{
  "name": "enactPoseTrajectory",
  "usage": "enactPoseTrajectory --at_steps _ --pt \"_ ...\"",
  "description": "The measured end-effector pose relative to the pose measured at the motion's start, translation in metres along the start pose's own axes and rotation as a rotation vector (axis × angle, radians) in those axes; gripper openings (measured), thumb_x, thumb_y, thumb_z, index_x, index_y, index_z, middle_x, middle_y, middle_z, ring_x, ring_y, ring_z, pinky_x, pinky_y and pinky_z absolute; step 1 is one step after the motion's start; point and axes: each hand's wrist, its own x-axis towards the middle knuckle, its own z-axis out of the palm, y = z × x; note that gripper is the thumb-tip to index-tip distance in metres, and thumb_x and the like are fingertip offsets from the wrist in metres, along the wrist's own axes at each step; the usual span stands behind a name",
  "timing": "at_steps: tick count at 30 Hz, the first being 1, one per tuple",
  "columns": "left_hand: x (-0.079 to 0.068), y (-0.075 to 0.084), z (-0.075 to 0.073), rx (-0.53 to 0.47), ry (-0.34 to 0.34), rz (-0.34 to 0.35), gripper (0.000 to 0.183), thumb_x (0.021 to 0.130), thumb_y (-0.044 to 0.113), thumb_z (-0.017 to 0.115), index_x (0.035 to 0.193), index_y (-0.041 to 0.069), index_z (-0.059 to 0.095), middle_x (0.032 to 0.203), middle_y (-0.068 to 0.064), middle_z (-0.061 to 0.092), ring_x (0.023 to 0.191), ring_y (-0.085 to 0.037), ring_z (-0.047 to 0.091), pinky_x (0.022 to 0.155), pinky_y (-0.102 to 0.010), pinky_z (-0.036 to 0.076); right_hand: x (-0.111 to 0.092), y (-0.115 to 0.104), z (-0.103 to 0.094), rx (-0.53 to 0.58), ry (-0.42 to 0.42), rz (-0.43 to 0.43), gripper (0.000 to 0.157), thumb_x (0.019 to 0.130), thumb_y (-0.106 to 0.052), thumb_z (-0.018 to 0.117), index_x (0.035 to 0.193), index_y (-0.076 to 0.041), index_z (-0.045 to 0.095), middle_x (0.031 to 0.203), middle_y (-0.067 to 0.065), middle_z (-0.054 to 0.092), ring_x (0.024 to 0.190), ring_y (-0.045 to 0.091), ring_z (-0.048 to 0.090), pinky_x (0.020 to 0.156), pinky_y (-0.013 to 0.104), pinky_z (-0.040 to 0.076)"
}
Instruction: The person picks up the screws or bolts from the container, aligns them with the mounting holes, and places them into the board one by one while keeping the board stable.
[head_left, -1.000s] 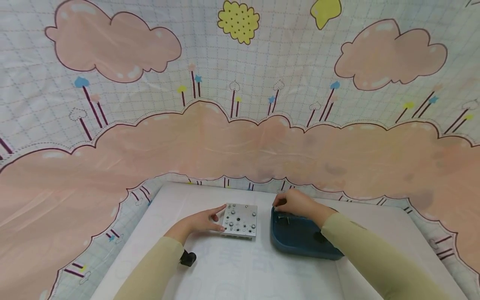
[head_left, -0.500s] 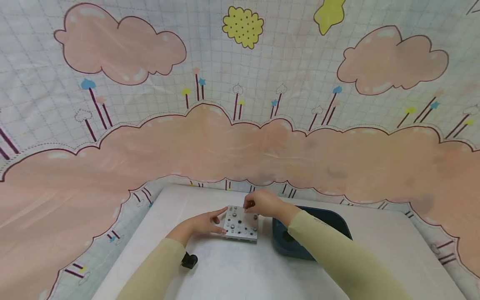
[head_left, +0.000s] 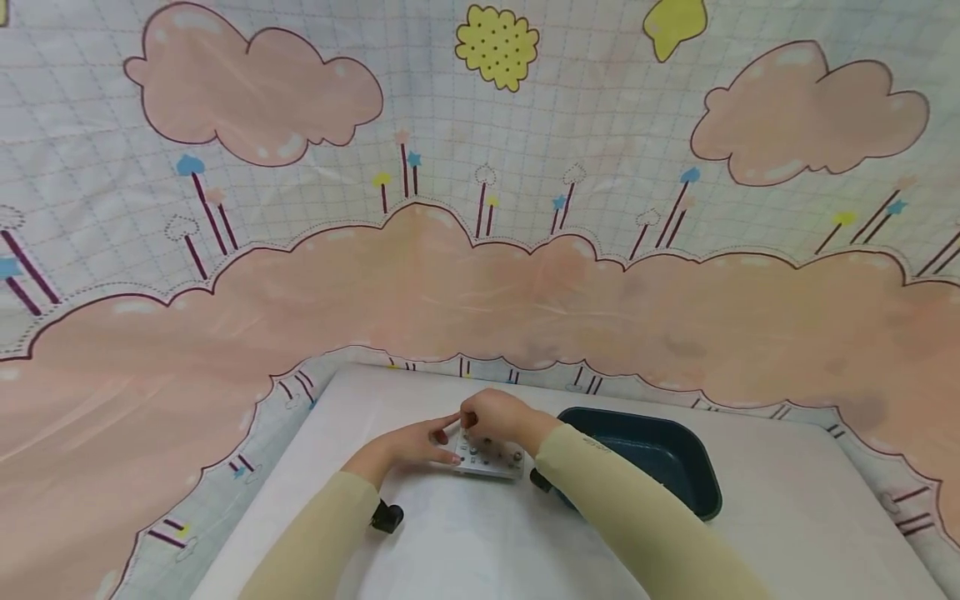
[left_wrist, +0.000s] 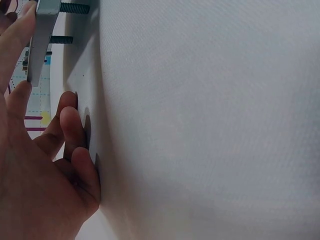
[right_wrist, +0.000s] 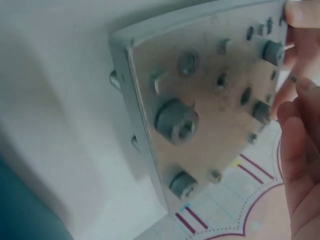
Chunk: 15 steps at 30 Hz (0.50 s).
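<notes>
A square metal plate (head_left: pixel 489 468) with holes stands raised above the white table on threaded ends that poke out beneath it. Several socket head bolts (right_wrist: pixel 176 121) and smaller screws stick up from its top. My left hand (head_left: pixel 411 444) grips the plate's left side between thumb and index finger, its other fingers curled near the table. Over the far left part of the plate, my right hand (head_left: pixel 497 414) pinches a tiny screw-like piece (right_wrist: pixel 294 78); only its tip shows past the fingertips.
To the right of the plate sits a dark blue tray (head_left: pixel 708 479), partly covered by the right sleeve. A cloth printed with clouds (head_left: pixel 525 292) hangs behind the white table (head_left: pixel 465 550).
My right hand has left the tray's far left corner and come left over the plate with the small piece. The left hand keeps its grip on the plate.
</notes>
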Motion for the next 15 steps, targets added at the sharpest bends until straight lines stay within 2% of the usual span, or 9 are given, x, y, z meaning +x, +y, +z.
enactPoseTrajectory --at_steps 5,10,15 --pt "-0.001 0.002 0.001 0.001 0.005 -0.004 0.091 0.082 0.048 0.079 0.157 0.028 0.031 0.121 -0.002 0.058 0.112 -0.023 0.051 0.1 -0.049 0.037 0.007 0.002 0.008 -0.073 0.007 0.021 0.011 0.091 -0.011 0.071 0.085 -0.019 0.068 0.081 -0.011 0.06 0.077 0.009 0.053 0.078 0.027 0.046" --pt "-0.004 0.006 0.0 -0.014 0.009 -0.01 0.09 0.082 0.046 0.079 0.157 0.027 0.032 0.12 -0.002 0.057 0.113 -0.023 0.051 0.101 -0.049 0.037 0.01 0.004 0.014 -0.064 0.002 0.043 0.012 0.092 -0.013 0.07 0.084 -0.02 0.067 0.081 -0.01 0.06 0.078 0.01 0.053 0.079 0.029 0.046" --pt "-0.006 0.005 0.0 -0.028 0.01 -0.017 0.089 0.083 0.045 0.079 0.156 0.027 0.033 0.121 -0.003 0.056 0.113 -0.024 0.05 0.101 -0.05 0.037 0.011 0.003 0.017 -0.081 -0.022 0.026 0.012 0.093 -0.013 0.07 0.085 -0.022 0.07 0.082 -0.011 0.061 0.077 0.009 0.054 0.08 0.029 0.047"
